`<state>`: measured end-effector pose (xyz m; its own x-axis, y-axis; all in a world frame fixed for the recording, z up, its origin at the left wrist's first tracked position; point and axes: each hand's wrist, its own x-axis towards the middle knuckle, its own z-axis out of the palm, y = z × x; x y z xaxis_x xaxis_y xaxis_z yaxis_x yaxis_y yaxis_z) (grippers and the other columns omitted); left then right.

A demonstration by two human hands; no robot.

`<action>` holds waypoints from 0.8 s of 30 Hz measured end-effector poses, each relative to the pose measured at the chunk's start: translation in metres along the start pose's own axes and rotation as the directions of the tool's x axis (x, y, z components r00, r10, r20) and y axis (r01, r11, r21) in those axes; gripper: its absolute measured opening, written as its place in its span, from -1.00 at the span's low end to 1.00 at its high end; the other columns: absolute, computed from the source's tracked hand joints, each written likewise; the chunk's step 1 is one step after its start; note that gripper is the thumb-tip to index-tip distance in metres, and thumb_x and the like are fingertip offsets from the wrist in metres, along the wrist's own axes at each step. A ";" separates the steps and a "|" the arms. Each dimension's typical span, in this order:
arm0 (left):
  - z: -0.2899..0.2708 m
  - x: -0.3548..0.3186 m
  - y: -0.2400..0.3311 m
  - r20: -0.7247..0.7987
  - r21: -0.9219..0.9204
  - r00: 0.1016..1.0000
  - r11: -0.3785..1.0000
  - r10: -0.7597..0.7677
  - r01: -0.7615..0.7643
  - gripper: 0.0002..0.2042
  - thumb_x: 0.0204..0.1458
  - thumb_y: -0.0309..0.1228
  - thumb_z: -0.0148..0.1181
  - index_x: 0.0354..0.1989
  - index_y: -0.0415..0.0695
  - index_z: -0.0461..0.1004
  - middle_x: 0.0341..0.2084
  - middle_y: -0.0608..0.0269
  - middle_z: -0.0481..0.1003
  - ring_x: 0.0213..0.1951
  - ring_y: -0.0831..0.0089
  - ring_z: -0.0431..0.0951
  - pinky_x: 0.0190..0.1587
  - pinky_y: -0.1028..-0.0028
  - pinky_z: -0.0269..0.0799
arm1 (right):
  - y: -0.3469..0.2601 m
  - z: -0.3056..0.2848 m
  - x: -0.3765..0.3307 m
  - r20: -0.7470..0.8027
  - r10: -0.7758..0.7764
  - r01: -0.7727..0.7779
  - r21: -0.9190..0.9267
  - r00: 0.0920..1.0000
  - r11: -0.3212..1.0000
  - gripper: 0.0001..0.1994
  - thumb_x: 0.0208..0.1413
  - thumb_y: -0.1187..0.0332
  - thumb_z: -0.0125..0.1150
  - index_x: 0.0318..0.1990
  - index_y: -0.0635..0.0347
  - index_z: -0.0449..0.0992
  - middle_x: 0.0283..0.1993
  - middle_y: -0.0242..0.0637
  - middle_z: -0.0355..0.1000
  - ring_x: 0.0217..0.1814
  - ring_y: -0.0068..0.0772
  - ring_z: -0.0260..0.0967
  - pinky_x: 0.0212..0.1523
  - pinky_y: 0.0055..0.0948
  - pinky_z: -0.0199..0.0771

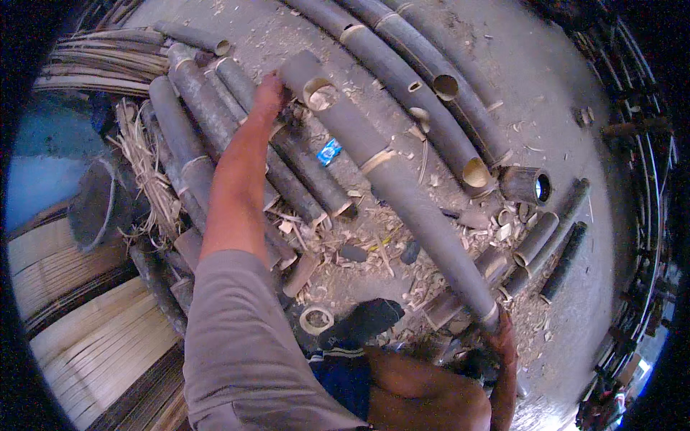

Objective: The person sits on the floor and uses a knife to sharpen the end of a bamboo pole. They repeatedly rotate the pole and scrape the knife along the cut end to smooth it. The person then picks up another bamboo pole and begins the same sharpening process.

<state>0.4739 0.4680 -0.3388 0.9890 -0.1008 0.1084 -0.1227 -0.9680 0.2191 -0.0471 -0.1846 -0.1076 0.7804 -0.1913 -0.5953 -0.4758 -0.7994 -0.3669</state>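
A long grey-brown bamboo pole (424, 219) slants across the middle, from upper left to lower right. Near its far end an oval hole (320, 94) is cut through the upper wall, showing pale wood. My left hand (272, 93) is closed at the side of that far end, its fingers mostly hidden behind the pole. At the near end, my right hand (504, 336) wraps around the bamboo from below and the right. Below the pole, wood chips (359, 248) and short offcuts litter the floor around my foot (370, 316).
More bamboo poles (402, 86) with cut holes lie at the upper right. Several bamboo lengths (190, 151) are heaped to the left, beside a dark bucket (100, 205) and split slats (108, 352). A blue packet (329, 152) and short bamboo tubes (525, 185) lie on the floor.
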 end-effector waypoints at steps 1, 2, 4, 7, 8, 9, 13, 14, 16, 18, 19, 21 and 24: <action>-0.010 -0.009 0.010 0.038 0.011 0.999 1.000 0.012 -0.013 -0.35 -0.04 -0.36 0.29 0.31 -0.03 0.30 0.01 -0.05 0.50 0.04 -0.08 0.52 0.08 0.05 0.48 | -0.004 -0.003 -0.002 -0.004 -0.011 0.011 -0.015 1.000 1.000 -0.13 -0.17 0.23 0.49 0.35 0.33 0.28 0.21 0.15 0.39 0.27 0.20 0.34 0.27 0.00 0.36; -0.020 -0.021 0.020 0.060 0.008 0.998 0.999 0.033 -0.034 -0.34 -0.05 -0.34 0.30 0.31 -0.05 0.30 0.00 -0.06 0.51 0.03 -0.09 0.53 0.07 0.06 0.48 | -0.007 -0.005 -0.003 -0.008 -0.020 0.020 -0.031 1.000 0.999 -0.13 -0.19 0.25 0.50 0.35 0.33 0.28 0.21 0.15 0.39 0.27 0.19 0.34 0.26 0.00 0.36; -0.035 -0.047 0.028 0.012 -0.045 0.997 0.996 0.082 -0.081 -0.32 -0.08 -0.34 0.33 0.31 -0.07 0.30 0.00 -0.10 0.51 0.03 -0.11 0.53 0.08 0.06 0.48 | 0.002 -0.005 -0.001 -0.043 -0.049 0.047 -0.052 0.998 0.998 -0.12 -0.20 0.26 0.51 0.35 0.32 0.28 0.20 0.15 0.39 0.26 0.18 0.35 0.26 -0.01 0.36; -0.064 -0.088 0.063 0.158 -0.113 0.958 0.968 0.241 -0.225 -0.30 -0.11 -0.37 0.33 0.31 -0.12 0.30 0.00 -0.19 0.49 0.05 -0.14 0.50 0.13 0.07 0.46 | 0.013 -0.007 0.005 -0.063 -0.076 0.074 -0.036 0.995 0.997 -0.12 -0.18 0.26 0.49 0.37 0.30 0.26 0.20 0.15 0.40 0.24 0.19 0.37 0.25 0.00 0.37; -0.065 -0.094 0.065 0.171 -0.134 0.952 0.963 0.256 -0.235 -0.30 -0.11 -0.38 0.33 0.31 -0.14 0.29 0.02 -0.20 0.48 0.07 -0.15 0.49 0.16 0.07 0.45 | 0.015 -0.006 0.007 -0.069 -0.083 0.082 -0.013 0.994 0.997 -0.12 -0.17 0.26 0.48 0.38 0.30 0.25 0.20 0.16 0.40 0.24 0.20 0.37 0.24 0.00 0.37; -0.066 -0.100 0.068 0.183 -0.158 0.945 0.957 0.272 -0.245 -0.30 -0.11 -0.38 0.33 0.31 -0.16 0.29 0.04 -0.21 0.47 0.10 -0.15 0.47 0.18 0.08 0.44 | 0.018 -0.006 0.008 -0.065 -0.069 0.067 -0.036 0.995 0.997 -0.13 -0.16 0.26 0.47 0.38 0.30 0.24 0.20 0.15 0.39 0.24 0.21 0.37 0.25 0.00 0.37; -0.080 -0.090 0.072 0.131 -0.048 0.985 0.993 0.115 -0.110 -0.27 -0.11 -0.38 0.34 0.33 -0.18 0.25 0.14 -0.19 0.42 0.20 -0.13 0.41 0.23 0.10 0.42 | 0.036 -0.006 0.008 -0.112 -0.116 0.104 -0.108 0.987 0.989 -0.12 -0.15 0.25 0.46 0.39 0.30 0.22 0.21 0.17 0.39 0.25 0.24 0.35 0.26 -0.01 0.35; -0.080 -0.083 0.069 0.144 -0.027 0.986 0.996 0.085 -0.082 -0.27 -0.11 -0.38 0.34 0.33 -0.19 0.26 0.15 -0.19 0.42 0.21 -0.13 0.40 0.23 0.11 0.42 | 0.044 -0.003 0.006 -0.131 -0.156 0.140 -0.119 0.979 0.983 -0.11 -0.16 0.24 0.46 0.39 0.30 0.22 0.21 0.17 0.39 0.25 0.24 0.35 0.27 -0.01 0.35; -0.082 -0.062 0.055 0.165 0.020 0.986 1.000 0.013 -0.016 -0.28 -0.11 -0.38 0.34 0.32 -0.20 0.26 0.16 -0.18 0.42 0.22 -0.13 0.39 0.24 0.11 0.41 | 0.037 -0.005 0.008 -0.104 -0.150 0.139 -0.098 0.983 0.985 -0.10 -0.16 0.20 0.46 0.40 0.30 0.22 0.21 0.17 0.39 0.26 0.24 0.35 0.27 -0.01 0.35; -0.080 -0.054 0.051 0.261 0.037 0.965 0.999 -0.016 0.006 -0.29 -0.09 -0.37 0.34 0.32 -0.22 0.26 0.16 -0.20 0.41 0.24 -0.12 0.38 0.24 0.11 0.41 | 0.025 -0.007 0.008 -0.050 -0.114 0.111 -0.071 0.992 0.991 -0.08 -0.16 0.17 0.47 0.40 0.30 0.22 0.22 0.17 0.38 0.26 0.24 0.35 0.28 -0.02 0.35; -0.080 -0.052 0.051 0.308 0.046 0.951 0.999 -0.029 0.015 -0.29 -0.08 -0.37 0.33 0.32 -0.24 0.27 0.16 -0.21 0.41 0.24 -0.11 0.37 0.24 0.11 0.41 | 0.015 -0.009 0.007 -0.022 -0.109 0.107 -0.058 0.994 0.993 -0.07 -0.16 0.15 0.47 0.40 0.30 0.22 0.22 0.17 0.38 0.26 0.25 0.34 0.28 -0.02 0.35; -0.078 -0.059 0.047 0.148 -0.042 0.989 0.999 -0.004 0.010 -0.31 -0.05 -0.34 0.33 0.32 -0.26 0.29 0.17 -0.26 0.40 0.27 -0.12 0.35 0.28 0.12 0.37 | 0.003 -0.009 0.007 0.018 -0.096 0.097 -0.042 0.995 0.994 -0.06 -0.16 0.12 0.48 0.41 0.30 0.21 0.23 0.17 0.38 0.26 0.25 0.34 0.28 -0.03 0.34; -0.067 -0.081 0.048 -0.238 -0.163 0.966 0.985 -0.102 0.063 -0.32 0.07 -0.24 0.28 0.36 -0.27 0.25 0.23 -0.27 0.35 0.31 -0.09 0.32 0.32 0.15 0.31 | -0.003 -0.007 0.009 0.075 -0.088 0.090 -0.022 0.993 0.996 -0.04 -0.16 0.08 0.49 0.41 0.31 0.20 0.26 0.16 0.37 0.28 0.24 0.33 0.29 -0.05 0.34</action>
<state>0.3824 0.4447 -0.2722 0.9482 0.0555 0.3128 -0.0717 -0.9218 0.3809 -0.0354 -0.1876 -0.1072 0.7870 -0.0769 -0.6121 -0.3944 -0.8257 -0.4034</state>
